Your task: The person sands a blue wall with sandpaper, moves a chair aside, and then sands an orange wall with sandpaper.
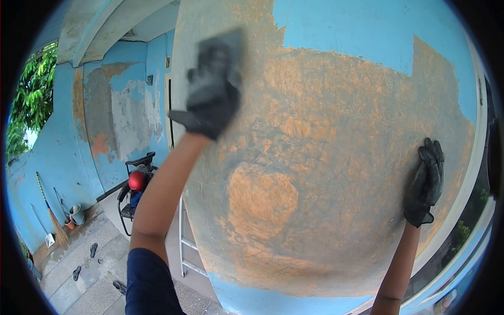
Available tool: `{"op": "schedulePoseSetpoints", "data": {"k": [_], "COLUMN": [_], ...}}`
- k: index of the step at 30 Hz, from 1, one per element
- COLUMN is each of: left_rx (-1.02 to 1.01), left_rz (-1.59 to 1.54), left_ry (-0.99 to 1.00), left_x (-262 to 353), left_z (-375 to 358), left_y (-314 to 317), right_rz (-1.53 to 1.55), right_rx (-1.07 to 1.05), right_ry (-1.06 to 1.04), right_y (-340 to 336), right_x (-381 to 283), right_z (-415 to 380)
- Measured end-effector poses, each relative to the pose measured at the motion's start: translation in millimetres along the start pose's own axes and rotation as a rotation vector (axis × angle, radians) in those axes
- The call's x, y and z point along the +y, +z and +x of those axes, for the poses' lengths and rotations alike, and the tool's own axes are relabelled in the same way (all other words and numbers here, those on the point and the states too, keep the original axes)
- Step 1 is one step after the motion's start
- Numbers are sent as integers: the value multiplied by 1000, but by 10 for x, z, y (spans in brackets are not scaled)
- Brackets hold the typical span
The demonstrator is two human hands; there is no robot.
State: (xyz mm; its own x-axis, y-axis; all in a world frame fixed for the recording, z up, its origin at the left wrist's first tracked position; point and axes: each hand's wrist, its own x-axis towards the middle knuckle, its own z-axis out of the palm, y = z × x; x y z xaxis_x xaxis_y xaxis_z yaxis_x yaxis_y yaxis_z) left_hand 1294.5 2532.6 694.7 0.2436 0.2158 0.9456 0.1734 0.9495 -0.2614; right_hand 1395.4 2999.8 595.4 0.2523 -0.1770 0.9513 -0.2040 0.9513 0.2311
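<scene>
My left hand (212, 92), in a black glove, is raised to the upper left part of the wall (336, 131). It is pressed on a dark flat sheet or pad (231, 44) against the surface, blurred by motion. My right hand (426, 181), also gloved in black, rests on the wall near its right edge, its fingers stretched upward and lying flat. Bare grey and orange patches cover most of the wall, with blue paint (346, 29) along the top and at the bottom.
At the left stands a chair with a red helmet (137, 180) on it. A ladder (188, 242) is below the wall's left edge. A broom (56, 227), buckets (77, 213) and sandals (93, 250) are at the lower left. A window frame (472, 173) curves along the right.
</scene>
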Motion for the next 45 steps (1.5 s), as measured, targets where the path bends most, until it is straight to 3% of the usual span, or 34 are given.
{"op": "schedulePoseSetpoints", "data": {"k": [2, 3, 5, 6, 7, 10, 12, 14, 15, 17, 19, 25, 28, 29, 31, 33, 34, 38, 40, 42, 43, 45], "left_rx": [-27, -27, 28, 4, 0, -175, 26, -39, -38, -133, -47, -49, 61, 128, -76, -132, -126, 271, -53, -175, 97, -316], "left_rz": [104, 104, 499, -7, 44, -42, -60, -50, 165, 69, 40, 73, 80, 180, 359, -100, -98, 92, 191, -35, -100, 418], "left_ry": [-362, -366, 43, -157, 68, 170, 27, -345, -425, -382, -26, 177, -204, -221, -172, -179, -176, 493, 244, -260, -311, -103], "left_x": [-433, -394, -255, 73, 304, 558, 186, -229, -268, -154, 303, 334, -527, -671, -601, -98, 57, 398, -240, -727, -733, -605], "left_z": [165, 149, 76, 48, -173, -245, 22, 293, 349, 264, -91, 189, 868, 961, 1130, 1067, 1074, 1057, 1417, 1669, 1596, 1518], "left_y": [145, 112, 53, -38, -61, -177, -22, 43, 37, 49, 110, 140, 403, 447, 443, 396, 401, 462, 771, 637, 585, 533], "right_rz": [-10, -10, 25, 23, 14, 2, 2, 14, 10, 8, 4, -3, -1, 7, -1, -3, -7, 6, 1, -7, -10, -7], "right_rx": [-4, -6, 12, 17, 12, 3, -10, 5, 4, 10, 21, 16, 10, 19, 25, 23, 24, 29, 21, 18, 19, 20], "right_ry": [10, 7, 0, 2, 2, 7, 18, 26, 28, -6, 3, 11, 16, 15, 23, 30, 24, 23, 33, 36, 48, 70], "right_y": [-11, -9, 8, 6, 5, 6, 11, 4, -5, 3, 2, 12, -8, 2, 12, -1, -2, -2, -8, -21, -15, -21], "right_x": [-23, -14, 21, 23, 23, 16, 0, -25, -18, 3, 6, -10, -21, -14, -3, -4, -6, -25, -32, -30, -33, -27], "right_z": [0, -7, -18, -21, -20, -18, -20, -12, -19, -9, -2, 11, -10, -3, -1, -5, -3, 5, 2, 10, 12, -9]}}
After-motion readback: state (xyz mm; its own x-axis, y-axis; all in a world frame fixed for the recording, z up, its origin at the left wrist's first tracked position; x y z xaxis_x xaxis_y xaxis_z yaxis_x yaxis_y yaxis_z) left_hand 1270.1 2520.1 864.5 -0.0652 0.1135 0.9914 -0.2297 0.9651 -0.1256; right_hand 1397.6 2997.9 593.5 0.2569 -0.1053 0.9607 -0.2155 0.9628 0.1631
